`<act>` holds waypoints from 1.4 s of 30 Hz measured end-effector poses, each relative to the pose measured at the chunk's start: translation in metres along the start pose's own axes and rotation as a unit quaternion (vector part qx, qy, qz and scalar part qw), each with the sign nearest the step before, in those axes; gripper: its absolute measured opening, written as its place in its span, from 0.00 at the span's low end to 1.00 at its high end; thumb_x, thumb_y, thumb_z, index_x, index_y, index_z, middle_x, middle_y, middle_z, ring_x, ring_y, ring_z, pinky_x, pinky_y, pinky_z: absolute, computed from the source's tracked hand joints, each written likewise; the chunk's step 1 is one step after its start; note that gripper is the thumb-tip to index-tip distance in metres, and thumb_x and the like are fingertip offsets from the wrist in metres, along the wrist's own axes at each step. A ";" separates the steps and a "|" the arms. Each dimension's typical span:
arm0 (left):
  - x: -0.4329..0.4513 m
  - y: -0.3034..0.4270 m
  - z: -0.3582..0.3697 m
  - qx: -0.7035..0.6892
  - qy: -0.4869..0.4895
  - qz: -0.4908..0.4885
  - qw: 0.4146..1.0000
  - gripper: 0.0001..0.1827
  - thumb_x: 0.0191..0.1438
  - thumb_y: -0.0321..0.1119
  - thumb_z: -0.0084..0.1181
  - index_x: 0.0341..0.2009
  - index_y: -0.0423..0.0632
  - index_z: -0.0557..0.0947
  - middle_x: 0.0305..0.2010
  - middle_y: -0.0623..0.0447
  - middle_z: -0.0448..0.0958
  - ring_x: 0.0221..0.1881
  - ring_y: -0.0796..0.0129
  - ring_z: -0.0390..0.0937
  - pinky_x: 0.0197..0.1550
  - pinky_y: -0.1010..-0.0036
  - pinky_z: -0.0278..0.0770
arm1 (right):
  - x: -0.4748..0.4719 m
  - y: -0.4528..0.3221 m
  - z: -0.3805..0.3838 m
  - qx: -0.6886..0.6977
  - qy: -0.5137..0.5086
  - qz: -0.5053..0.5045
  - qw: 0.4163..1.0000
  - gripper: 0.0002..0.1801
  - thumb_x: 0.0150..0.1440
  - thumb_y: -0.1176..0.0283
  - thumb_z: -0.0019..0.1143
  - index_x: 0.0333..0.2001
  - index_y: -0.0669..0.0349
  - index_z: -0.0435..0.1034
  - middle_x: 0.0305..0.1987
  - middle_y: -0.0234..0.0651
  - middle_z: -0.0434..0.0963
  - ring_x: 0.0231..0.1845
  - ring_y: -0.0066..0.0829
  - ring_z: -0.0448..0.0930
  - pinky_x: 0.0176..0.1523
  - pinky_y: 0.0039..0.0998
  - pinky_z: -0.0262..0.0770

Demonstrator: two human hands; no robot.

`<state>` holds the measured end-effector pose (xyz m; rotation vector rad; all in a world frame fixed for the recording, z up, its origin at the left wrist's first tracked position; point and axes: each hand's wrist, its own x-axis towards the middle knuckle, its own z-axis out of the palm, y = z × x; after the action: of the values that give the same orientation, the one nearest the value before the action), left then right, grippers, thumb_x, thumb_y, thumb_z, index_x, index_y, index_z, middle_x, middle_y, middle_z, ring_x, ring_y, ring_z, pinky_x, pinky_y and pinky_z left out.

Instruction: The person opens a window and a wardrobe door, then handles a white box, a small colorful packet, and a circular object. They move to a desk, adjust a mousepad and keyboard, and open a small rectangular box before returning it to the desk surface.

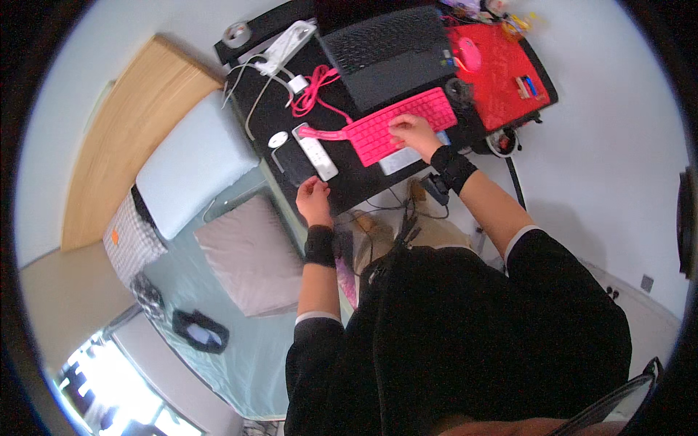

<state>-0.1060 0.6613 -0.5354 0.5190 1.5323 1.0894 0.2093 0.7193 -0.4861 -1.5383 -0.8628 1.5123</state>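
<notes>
Over the right half of a pink keyboard is my right hand, its fingers bent and apart, with nothing visible between them. Whether the fingertips touch the keys is unclear. A pale flat object lies partly under the keyboard's near edge. My left hand is at the desk's near left, fingers curled beside the lower end of a long white plastic device. I cannot tell whether it holds anything. A pink strap stretches from the keyboard over the device's upper end. Both wrists wear black bands.
An open laptop stands behind the keyboard on the black desk. Pink cable and a white power strip lie left of it. A pink mouse rests on a red surface. The bed adjoins the desk's left.
</notes>
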 end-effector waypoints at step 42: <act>-0.142 0.166 0.149 0.077 -0.047 0.351 0.932 0.32 0.64 0.27 0.61 0.70 0.42 0.67 0.56 0.46 0.75 0.50 0.64 0.78 0.47 0.70 0.82 | -0.076 -0.090 -0.077 -0.233 -0.073 -0.365 0.898 0.32 0.47 0.66 0.75 0.53 0.63 0.67 0.49 0.47 0.75 0.53 0.50 0.78 0.55 0.42 0.75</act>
<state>0.0335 0.6785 -0.3119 1.2760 1.3777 1.4534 0.2872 0.6864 -0.3733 -1.1844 -1.7535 0.8969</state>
